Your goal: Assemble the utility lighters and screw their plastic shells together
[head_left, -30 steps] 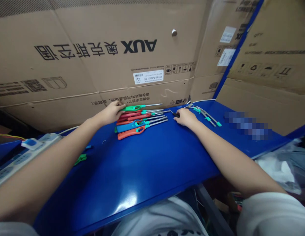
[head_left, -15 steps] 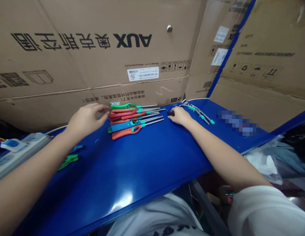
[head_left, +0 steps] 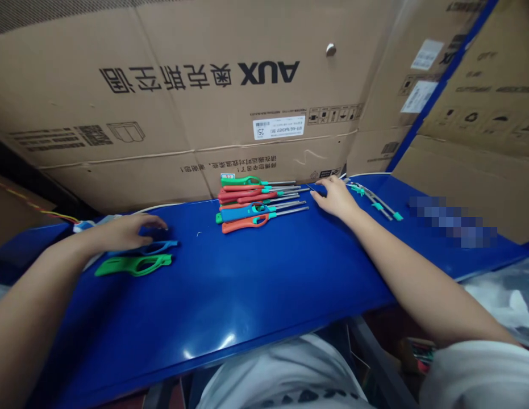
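My left hand (head_left: 128,232) hovers low at the left with its fingers loosely spread, over a blue plastic handle shell (head_left: 164,246) that it partly covers. I cannot tell whether they touch. A green handle shell (head_left: 136,264) lies just in front. At the far side of the table my right hand (head_left: 337,197) rests with thumb and forefinger apart, and a thin dark tip shows beside them. Left of it lies a row of long-nosed lighters (head_left: 247,210) in green, red, blue and orange, their metal tubes pointing right.
Several metal tubes with teal fittings (head_left: 377,205) lie right of my right hand. Cardboard walls (head_left: 196,119) stand behind the blue table (head_left: 230,284). A small bent wire (head_left: 199,233) lies mid-left. Pixelated item (head_left: 454,221) sits at the right.
My left hand has moved left, away from the lighters to the blue shell. My right hand's fingers have parted from the black-handled tool. The view has turned left.
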The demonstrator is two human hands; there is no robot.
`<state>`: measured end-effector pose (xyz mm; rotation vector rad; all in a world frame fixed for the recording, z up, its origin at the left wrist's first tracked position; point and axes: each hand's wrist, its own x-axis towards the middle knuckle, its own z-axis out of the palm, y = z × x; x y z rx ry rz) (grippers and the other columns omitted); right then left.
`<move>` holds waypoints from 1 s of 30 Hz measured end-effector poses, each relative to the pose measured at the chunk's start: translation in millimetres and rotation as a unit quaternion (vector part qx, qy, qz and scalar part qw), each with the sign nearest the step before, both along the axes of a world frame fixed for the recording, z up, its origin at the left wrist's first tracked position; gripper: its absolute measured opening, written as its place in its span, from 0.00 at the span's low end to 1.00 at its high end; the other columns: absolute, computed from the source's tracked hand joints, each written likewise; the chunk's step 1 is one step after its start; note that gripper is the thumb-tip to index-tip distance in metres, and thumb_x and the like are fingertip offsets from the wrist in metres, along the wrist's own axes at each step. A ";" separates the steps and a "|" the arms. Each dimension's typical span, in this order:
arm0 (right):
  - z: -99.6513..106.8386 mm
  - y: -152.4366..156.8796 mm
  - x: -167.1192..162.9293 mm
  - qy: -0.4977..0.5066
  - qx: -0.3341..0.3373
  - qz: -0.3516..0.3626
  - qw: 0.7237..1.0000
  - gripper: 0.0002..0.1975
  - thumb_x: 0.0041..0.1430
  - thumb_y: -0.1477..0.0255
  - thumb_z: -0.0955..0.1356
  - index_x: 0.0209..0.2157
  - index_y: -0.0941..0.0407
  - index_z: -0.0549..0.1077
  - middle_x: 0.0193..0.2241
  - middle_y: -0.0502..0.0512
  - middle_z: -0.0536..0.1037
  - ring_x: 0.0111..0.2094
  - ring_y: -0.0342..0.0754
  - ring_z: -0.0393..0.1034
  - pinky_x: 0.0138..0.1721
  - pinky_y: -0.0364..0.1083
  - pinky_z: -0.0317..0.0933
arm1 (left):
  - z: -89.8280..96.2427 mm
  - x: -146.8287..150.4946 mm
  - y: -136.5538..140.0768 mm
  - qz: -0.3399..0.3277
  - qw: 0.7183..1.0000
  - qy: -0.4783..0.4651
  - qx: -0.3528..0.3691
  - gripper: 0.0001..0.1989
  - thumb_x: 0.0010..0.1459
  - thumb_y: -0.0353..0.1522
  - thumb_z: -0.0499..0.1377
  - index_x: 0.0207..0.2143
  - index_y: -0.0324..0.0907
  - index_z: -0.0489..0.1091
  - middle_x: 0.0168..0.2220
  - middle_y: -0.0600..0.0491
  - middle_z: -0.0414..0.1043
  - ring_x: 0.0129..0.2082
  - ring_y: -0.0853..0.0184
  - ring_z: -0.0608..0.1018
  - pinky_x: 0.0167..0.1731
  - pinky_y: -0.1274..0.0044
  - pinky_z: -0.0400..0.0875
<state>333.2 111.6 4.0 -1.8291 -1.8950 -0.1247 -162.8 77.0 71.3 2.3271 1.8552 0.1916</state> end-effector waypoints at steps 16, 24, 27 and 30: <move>5.2 1.5 1.0 0.049 0.077 0.048 0.995 0.17 0.62 0.69 0.65 0.47 0.62 0.76 0.46 0.69 0.76 0.52 0.59 0.69 0.58 0.54 0.61 | 3.8 -20.0 1.9 -0.027 0.987 -0.033 -0.154 0.20 0.38 0.37 0.57 0.36 0.40 0.74 0.33 0.56 0.76 0.37 0.64 0.75 0.40 0.78 0.69; 12.1 -9.0 -11.3 0.102 0.145 0.166 0.970 0.12 0.62 0.69 0.67 0.44 0.58 0.77 0.44 0.63 0.76 0.49 0.55 0.71 0.56 0.55 0.63 | 8.4 19.9 -10.1 -0.071 0.988 -0.091 -0.105 0.25 0.51 0.44 0.62 0.46 0.38 0.72 0.33 0.55 0.75 0.34 0.66 0.74 0.37 0.76 0.69; 14.6 -23.4 -30.9 0.126 0.158 0.340 0.918 0.09 0.62 0.66 0.69 0.40 0.55 0.78 0.42 0.59 0.76 0.47 0.52 0.72 0.54 0.53 0.64 | 1.4 68.7 -32.4 -0.167 0.977 -0.101 -0.085 0.23 0.55 0.46 0.63 0.47 0.39 0.73 0.40 0.53 0.77 0.38 0.64 0.77 0.40 0.75 0.70; 13.8 -43.3 -56.7 0.133 0.105 0.450 0.877 0.09 0.59 0.65 0.72 0.39 0.55 0.78 0.41 0.57 0.75 0.45 0.50 0.71 0.52 0.51 0.65 | -20.0 117.4 -55.1 -0.273 0.954 -0.099 -0.074 0.16 0.61 0.40 0.61 0.48 0.42 0.75 0.44 0.50 0.76 0.42 0.63 0.78 0.44 0.74 0.71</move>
